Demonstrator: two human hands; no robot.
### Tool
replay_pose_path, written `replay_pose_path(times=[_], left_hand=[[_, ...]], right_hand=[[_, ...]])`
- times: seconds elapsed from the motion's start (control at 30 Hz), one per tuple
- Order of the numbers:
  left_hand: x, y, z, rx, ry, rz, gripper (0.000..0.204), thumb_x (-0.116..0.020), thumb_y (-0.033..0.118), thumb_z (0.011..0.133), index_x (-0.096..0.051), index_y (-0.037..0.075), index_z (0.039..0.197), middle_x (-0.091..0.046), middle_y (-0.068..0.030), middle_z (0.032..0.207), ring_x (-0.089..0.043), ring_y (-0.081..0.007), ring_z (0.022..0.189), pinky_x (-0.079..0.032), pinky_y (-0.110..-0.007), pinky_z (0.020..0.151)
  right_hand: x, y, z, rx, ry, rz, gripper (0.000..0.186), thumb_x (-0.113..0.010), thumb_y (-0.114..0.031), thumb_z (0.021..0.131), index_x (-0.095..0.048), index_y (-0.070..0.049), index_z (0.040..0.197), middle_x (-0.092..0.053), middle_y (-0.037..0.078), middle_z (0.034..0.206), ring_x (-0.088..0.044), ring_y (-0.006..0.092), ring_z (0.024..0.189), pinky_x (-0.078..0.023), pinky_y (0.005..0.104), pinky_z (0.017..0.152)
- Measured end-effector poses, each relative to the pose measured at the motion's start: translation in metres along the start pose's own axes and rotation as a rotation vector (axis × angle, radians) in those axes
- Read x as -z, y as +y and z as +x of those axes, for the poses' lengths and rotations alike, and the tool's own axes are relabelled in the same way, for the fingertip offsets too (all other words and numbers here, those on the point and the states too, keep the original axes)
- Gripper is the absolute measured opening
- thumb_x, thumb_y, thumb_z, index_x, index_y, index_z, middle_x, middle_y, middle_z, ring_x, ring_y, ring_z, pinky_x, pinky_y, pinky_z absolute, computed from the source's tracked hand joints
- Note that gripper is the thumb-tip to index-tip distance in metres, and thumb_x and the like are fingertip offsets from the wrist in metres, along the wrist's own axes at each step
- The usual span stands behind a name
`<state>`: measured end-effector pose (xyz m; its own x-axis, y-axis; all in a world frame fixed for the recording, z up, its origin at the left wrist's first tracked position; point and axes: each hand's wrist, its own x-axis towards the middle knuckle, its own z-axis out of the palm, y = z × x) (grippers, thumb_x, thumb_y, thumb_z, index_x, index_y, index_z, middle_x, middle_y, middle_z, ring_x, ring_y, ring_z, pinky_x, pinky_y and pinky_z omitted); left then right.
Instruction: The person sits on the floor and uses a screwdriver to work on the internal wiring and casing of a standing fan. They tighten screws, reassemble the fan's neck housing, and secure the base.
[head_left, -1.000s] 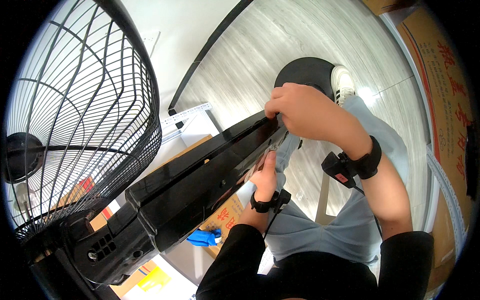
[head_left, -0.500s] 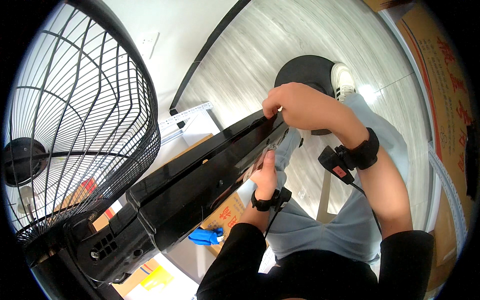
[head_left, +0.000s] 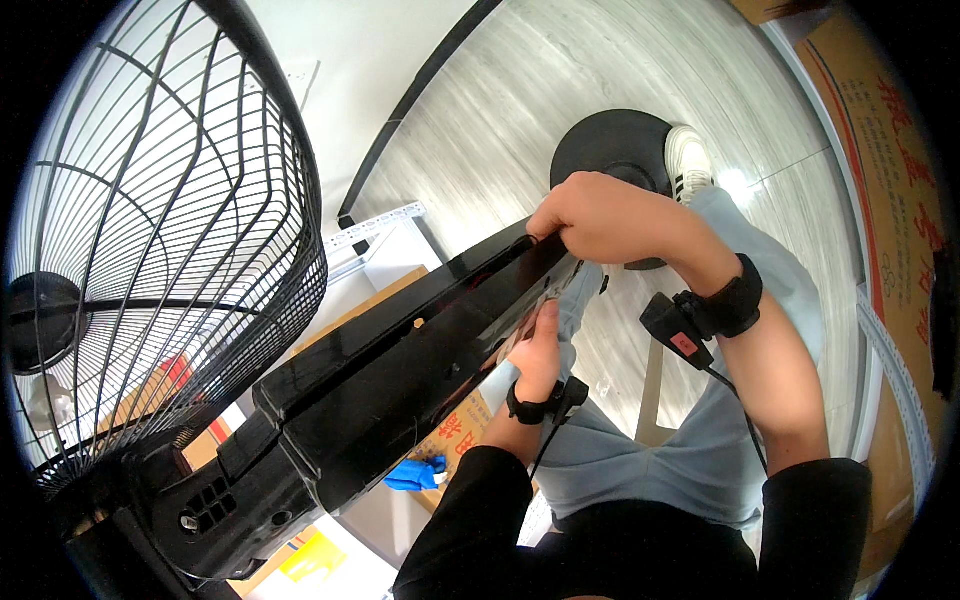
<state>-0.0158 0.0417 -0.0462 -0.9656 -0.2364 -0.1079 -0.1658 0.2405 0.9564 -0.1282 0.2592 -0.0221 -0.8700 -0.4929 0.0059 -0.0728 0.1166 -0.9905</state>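
**Left hand (head_left: 538, 360) and right hand (head_left: 612, 218) on the far end of a black fan housing (head_left: 370, 375)**

Right hand: fingers curled over the end, gripping at the upper edge; fingertips partly hidden from me. Left hand: thumb raised along the near side face, other fingers out of sight behind the housing; I cannot tell how tightly they close.

The housing slants across my view from the wire cage (head_left: 225, 160) at left toward the round base (head_left: 600, 140) on the floor (head_left: 500, 110). The join to the base is hidden by the right hand and forearm.

Step in hand, my judgement: left steadies, right works at the end edge. The next move calls for both contacts held and a small, even pull or press from the right, no twist.

Edges and room: white rack (head_left: 395, 245) just beyond the housing's far side, so little swing there. Trousers (head_left: 610, 475) close on the near side, limiting the left elbow. Widest room I see is the floor to the right, short of the tall carton (head_left: 875, 200). The cable (head_left: 745, 415) hanging from the right wrist unit (head_left: 675, 328) could snag at the leg.
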Motion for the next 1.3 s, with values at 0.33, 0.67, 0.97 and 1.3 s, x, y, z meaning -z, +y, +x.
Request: replay_pose_path(times=[0.33, 0.67, 0.97, 1.3], left_hand=[[-0.01, 0.01, 0.005, -0.101, -0.017, -0.047, 0.023, -0.074, 0.007, 0.086, -0.06, 0.006, 0.105, -0.064, -0.0005, 0.093, -0.055, -0.0059, 0.072, -0.043, -0.018, 0.058], [-0.007, 0.012, 0.004, -0.035, -0.034, -0.017, 0.025, -0.076, 0.01, 0.086, -0.06, 0.006, 0.105, -0.064, -0.001, 0.094, -0.056, -0.0061, 0.074, -0.043, -0.018, 0.058], [-0.008, 0.008, 0.003, -0.079, -0.03, -0.066, 0.033, -0.075, 0.008, 0.086, -0.056, 0.006, 0.113, -0.063, -0.0017, 0.102, -0.056, -0.0072, 0.079, -0.044, -0.018, 0.061], [-0.017, 0.019, 0.002, -0.05, 0.007, -0.145, 0.028, -0.071, 0.003, 0.087, -0.057, 0.006, 0.11, -0.063, -0.0021, 0.101, -0.057, -0.0078, 0.081, -0.045, -0.019, 0.064]], right_hand=[[0.01, 0.009, 0.005, -0.112, -0.047, 0.201, 0.034, -0.049, 0.002, 0.072, -0.075, -0.001, 0.095, -0.072, 0.014, 0.079, -0.067, 0.0224, 0.068, -0.051, 0.0325, 0.064], [0.026, -0.02, -0.002, -0.081, 0.117, 0.508, 0.016, -0.061, -0.011, 0.085, -0.074, -0.003, 0.091, -0.072, 0.004, 0.09, -0.066, 0.0108, 0.076, -0.052, 0.0238, 0.067], [0.025, -0.02, -0.005, 0.156, -0.008, 0.247, 0.019, -0.064, -0.023, 0.094, -0.074, -0.007, 0.093, -0.068, 0.001, 0.085, -0.056, 0.0087, 0.071, -0.045, 0.0244, 0.063], [0.006, -0.032, 0.0, 0.184, 0.112, 0.158, 0.031, -0.057, -0.028, 0.099, -0.062, -0.001, 0.084, -0.053, 0.011, 0.069, -0.05, 0.0218, 0.063, -0.041, 0.0328, 0.059]])
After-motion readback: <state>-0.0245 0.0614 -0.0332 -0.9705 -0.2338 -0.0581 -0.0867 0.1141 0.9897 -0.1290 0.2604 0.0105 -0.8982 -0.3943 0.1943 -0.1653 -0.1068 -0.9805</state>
